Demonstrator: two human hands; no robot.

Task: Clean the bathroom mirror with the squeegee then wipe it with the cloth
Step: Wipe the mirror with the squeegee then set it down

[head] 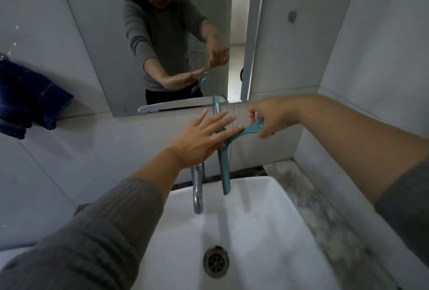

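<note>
Teal squeegee (223, 150) held below the mirror (167, 34), squeegee step in hand.
Right hand (269, 117) fingers pinch its handle; left hand (202, 136) fingers spread flat on it; next, likely lift blade to glass.

A single head-worn view looks forward and down, close over the sink (290, 199); the mirror (209, 34) stands just ahead. Wide-angle bending curves the edges, so wall angles are probably distorted.

Grey tiled walls (301, 34) surround a white sink (267, 231).
</note>
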